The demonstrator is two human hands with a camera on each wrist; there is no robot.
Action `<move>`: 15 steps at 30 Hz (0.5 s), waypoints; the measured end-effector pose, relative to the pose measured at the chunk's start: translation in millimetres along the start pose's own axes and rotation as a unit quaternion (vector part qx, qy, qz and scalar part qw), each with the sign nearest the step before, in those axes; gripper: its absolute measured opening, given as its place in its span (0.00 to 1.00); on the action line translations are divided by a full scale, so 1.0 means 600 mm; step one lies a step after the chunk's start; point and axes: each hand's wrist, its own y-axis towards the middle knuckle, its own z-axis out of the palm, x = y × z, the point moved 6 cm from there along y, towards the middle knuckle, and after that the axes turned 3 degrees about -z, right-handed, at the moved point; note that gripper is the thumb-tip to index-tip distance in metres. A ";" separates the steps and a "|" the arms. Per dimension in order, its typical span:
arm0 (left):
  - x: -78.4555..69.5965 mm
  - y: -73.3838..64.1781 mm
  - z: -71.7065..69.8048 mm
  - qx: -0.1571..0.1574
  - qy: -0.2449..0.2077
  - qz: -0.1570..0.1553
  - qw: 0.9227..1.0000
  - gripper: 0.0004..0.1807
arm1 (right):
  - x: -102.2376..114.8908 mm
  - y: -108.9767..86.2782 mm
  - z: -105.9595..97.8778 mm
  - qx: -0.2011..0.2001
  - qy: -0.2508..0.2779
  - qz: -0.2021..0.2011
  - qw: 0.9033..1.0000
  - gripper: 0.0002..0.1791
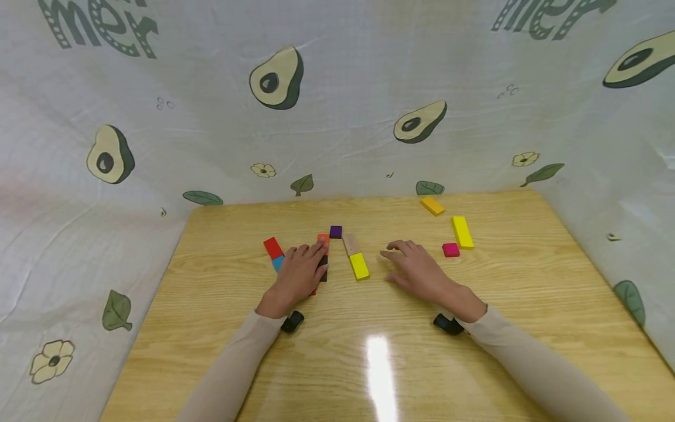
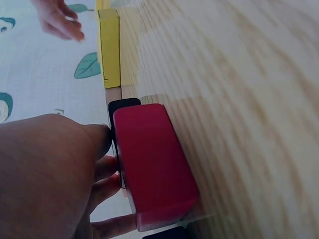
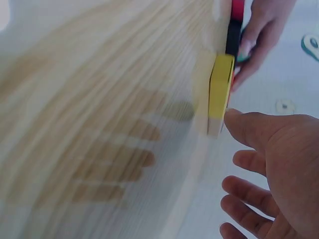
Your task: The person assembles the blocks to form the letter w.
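Observation:
My left hand [image 1: 300,274] lies over a row of blocks, its index fingertip on an orange-red block [image 1: 323,237]. The thumb is beside a black block [image 1: 324,276]. Below the hand a red block [image 2: 154,164] shows large in the left wrist view, lying against the black one; the palm hides most of it from the head. To the right, a pale wooden block [image 1: 350,244] and a yellow block [image 1: 360,267] lie end to end on a slant. My right hand [image 1: 419,271] is spread just right of them, fingers apart and holding nothing.
A purple block [image 1: 336,232] sits behind the row. Left of it lie a red block [image 1: 272,247] and a blue block [image 1: 278,263]. On the right are a pink block [image 1: 450,250], a long yellow block [image 1: 462,232] and an orange block [image 1: 432,206]. Patterned cloth [image 1: 348,117] walls the table [image 1: 337,363].

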 end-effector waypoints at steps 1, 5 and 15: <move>0.000 0.000 0.000 0.001 -0.003 0.000 1.000 0.30 | -0.006 -0.006 -0.004 -0.006 0.000 0.003 1.000 0.29; 0.000 0.000 0.000 -0.005 -0.012 0.005 1.000 0.29 | -0.034 -0.030 -0.019 -0.021 0.001 0.025 0.999 0.30; -0.020 0.004 -0.006 -0.018 0.005 0.017 1.000 0.28 | -0.102 -0.086 -0.052 -0.058 -0.021 0.057 0.996 0.29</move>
